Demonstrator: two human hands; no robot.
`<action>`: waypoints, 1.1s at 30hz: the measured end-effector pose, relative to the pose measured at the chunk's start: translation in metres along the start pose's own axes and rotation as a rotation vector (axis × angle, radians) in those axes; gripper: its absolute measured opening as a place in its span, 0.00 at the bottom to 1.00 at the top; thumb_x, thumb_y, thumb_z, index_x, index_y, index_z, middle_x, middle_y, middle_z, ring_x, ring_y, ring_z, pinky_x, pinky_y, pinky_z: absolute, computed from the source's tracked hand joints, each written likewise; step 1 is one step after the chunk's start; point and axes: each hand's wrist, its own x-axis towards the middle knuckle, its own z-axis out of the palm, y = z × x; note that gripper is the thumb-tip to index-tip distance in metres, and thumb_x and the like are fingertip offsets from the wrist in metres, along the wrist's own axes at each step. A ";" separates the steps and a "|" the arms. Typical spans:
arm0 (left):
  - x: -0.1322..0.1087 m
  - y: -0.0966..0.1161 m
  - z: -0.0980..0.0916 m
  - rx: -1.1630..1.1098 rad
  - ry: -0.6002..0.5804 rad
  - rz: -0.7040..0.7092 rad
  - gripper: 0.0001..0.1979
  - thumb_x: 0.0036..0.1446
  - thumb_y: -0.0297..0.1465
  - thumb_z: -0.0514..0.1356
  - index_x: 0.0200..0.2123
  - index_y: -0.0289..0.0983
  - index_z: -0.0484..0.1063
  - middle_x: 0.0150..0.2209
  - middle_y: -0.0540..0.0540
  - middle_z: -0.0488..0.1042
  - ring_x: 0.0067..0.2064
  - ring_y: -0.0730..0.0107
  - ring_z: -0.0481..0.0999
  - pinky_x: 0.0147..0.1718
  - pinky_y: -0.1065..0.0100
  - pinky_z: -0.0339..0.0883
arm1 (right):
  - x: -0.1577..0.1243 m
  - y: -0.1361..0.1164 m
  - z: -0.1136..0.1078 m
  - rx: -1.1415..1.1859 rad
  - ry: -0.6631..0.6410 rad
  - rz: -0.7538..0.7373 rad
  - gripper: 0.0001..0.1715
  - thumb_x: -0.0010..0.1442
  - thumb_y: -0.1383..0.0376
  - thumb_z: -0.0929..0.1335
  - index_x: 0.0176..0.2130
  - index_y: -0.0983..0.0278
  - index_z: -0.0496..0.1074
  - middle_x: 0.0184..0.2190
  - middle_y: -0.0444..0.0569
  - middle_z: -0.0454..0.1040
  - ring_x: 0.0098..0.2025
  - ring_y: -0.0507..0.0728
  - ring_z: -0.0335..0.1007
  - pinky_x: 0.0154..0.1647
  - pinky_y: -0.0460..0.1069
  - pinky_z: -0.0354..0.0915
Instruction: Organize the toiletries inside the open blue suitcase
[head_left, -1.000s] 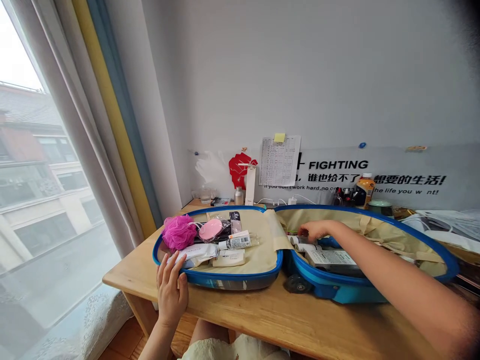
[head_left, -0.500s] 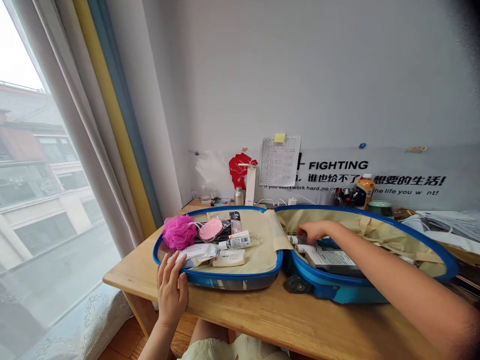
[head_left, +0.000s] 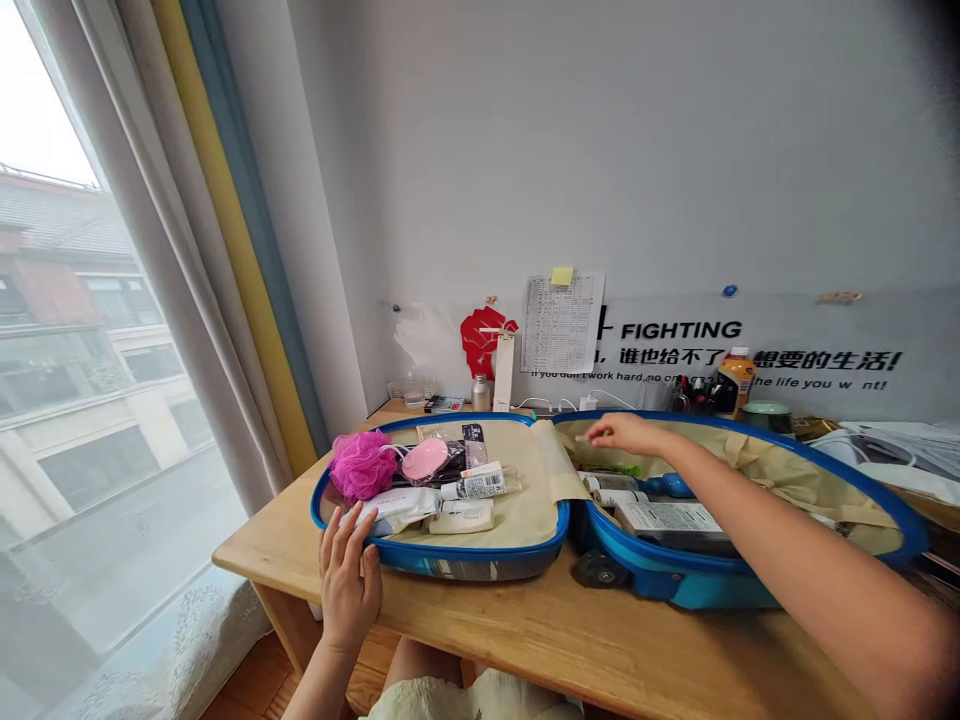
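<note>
A blue suitcase lies opened flat, its two halves side by side. My left hand rests with fingers stretched over the near left rim, beside a white soft pack. In that half lie a pink bath puff, a pink round item, a white tube and a cream-coloured flat container. Over the right half, my right hand has its fingers pinched together, with a small pale bit at the tips that I cannot make out. Below it are white bottles, a blue object and a white box.
The suitcase stands on a wooden table. Behind it are a metal bottle, a tall white box and an orange drink bottle. White cables lie at the right; a curtain hangs left.
My right hand has risen from among the bottles and moved slightly toward the far rim, uncovering something green and the blue object. My left hand stays on the rim.
</note>
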 end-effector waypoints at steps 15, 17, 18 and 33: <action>-0.001 0.001 0.000 0.004 -0.012 -0.017 0.20 0.66 0.31 0.46 0.59 0.41 0.63 0.58 0.40 0.67 0.67 0.55 0.54 0.65 0.47 0.47 | 0.075 -0.150 0.053 0.028 -0.005 -0.259 0.17 0.64 0.56 0.65 0.47 0.63 0.71 0.49 0.49 0.71 0.48 0.55 0.69 0.49 0.54 0.68; -0.001 0.001 0.000 0.001 -0.011 -0.016 0.20 0.66 0.31 0.46 0.59 0.41 0.63 0.58 0.40 0.67 0.67 0.55 0.54 0.65 0.47 0.47 | 0.073 -0.146 0.052 0.074 -0.017 -0.270 0.17 0.64 0.56 0.65 0.47 0.64 0.71 0.48 0.49 0.72 0.46 0.54 0.70 0.48 0.54 0.69; -0.001 0.001 0.000 -0.001 -0.010 -0.014 0.20 0.66 0.31 0.46 0.59 0.41 0.63 0.58 0.40 0.67 0.67 0.55 0.54 0.64 0.47 0.47 | 0.071 -0.141 0.048 0.101 -0.018 -0.269 0.18 0.64 0.56 0.65 0.48 0.64 0.71 0.47 0.49 0.72 0.45 0.54 0.70 0.47 0.54 0.69; -0.002 0.000 0.001 0.000 -0.009 -0.021 0.20 0.65 0.31 0.47 0.59 0.41 0.64 0.59 0.40 0.67 0.67 0.55 0.54 0.65 0.47 0.46 | -0.004 0.008 0.011 0.069 -0.287 0.044 0.17 0.61 0.57 0.68 0.43 0.67 0.72 0.41 0.48 0.74 0.42 0.53 0.71 0.46 0.54 0.69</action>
